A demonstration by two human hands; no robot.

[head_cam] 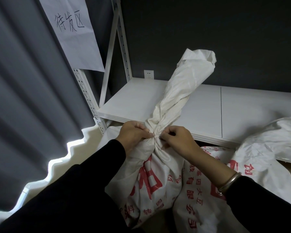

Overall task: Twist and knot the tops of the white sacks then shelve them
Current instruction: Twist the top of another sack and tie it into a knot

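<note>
From my end I see both hands close together, clamped on the same spot. The left hand (134, 134) pinches the gathered neck of the white sack (151, 180) from the left with curled fingers. The right hand (178, 140) pinches it from the right, and the fingertips of the two almost meet across the cinched cloth. I cannot tell whether a cord runs round the neck. Above the grip the twisted top (180, 88) rises as one wound rope of cloth, leaning up and to the right and flaring loose at its end. Below the grip the sack bulges, printed with red characters, and stands just in front of the shelf board (133, 101). Both forearms are in black sleeves, and a metal bangle (229, 181) sits on the right wrist. Touching the held sack on its right is a second printed sack (193, 190), also with red characters. Further right a crumpled sack (267, 145) lies over the board's front edge. The board belongs to a white metal rack with a perforated upright (84, 91), where a paper sign (74, 31) with handwritten characters hangs. A grey curtain (23, 81) fills the left side, and a wall socket (148, 74) sits on the dark wall behind the board.
</note>
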